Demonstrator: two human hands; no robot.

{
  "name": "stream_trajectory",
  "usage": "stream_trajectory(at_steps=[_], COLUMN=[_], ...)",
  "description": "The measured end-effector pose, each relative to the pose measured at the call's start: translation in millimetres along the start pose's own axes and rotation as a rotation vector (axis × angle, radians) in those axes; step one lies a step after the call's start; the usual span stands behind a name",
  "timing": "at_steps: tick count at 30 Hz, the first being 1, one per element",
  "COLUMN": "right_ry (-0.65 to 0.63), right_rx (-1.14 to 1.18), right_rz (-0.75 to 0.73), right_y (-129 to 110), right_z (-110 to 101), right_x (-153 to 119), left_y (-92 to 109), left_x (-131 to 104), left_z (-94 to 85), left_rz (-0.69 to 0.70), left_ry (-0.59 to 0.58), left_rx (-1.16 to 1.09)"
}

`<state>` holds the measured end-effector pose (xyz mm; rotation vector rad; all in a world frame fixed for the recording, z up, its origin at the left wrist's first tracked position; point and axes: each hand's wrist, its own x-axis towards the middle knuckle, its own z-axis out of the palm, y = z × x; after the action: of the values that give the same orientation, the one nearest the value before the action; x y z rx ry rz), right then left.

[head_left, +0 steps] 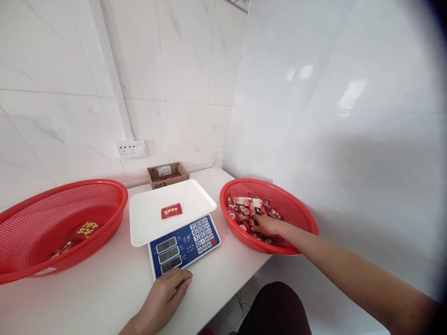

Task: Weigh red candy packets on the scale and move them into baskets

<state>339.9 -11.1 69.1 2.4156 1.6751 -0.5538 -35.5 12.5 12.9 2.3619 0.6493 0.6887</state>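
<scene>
My right hand (267,225) reaches into the right red plastic basket (296,209), its fingers apart on a pile of small wrapped packets (244,209). The packets are mostly red, some pink and white, and the fingertips are partly hidden among them. My left hand (167,295) rests by the front edge of a digital scale (185,246), fingers curled together with nothing visible in them. One red packet (172,211) with pale lettering lies on the scale's white tray (146,228). The scale has a blue panel with displays and a keypad.
A second red basket (108,204) at the left holds some packets, including a red one with yellow characters (85,229). Behind the scale, a small cardboard box (168,175) stands against the tiled wall. A wall socket (132,148) is above the white table (104,288).
</scene>
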Motion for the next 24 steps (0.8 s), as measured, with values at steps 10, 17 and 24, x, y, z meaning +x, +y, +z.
stream_trajectory(at_steps=[10, 17, 24], right_ry=[-0.006, 0.192, 0.241], right_rx=[0.129, 0.32, -0.126], right_rz=[-0.105, -0.245, -0.438], right_y=[12.6, -24.2, -142.8], right_z=[-28.8, -91.1, -97.5], right_x=[-8.5, -10.1, 9.9], left_y=[0.2, 3.0, 4.6], left_x=[0.3, -0.1, -2.3], left_z=[0.8, 3.3, -0.2], left_rz=[-0.022, -0.021, -0.031], left_ry=[-0.021, -0.022, 0.022], left_rx=[-0.024, -0.04, -0.004])
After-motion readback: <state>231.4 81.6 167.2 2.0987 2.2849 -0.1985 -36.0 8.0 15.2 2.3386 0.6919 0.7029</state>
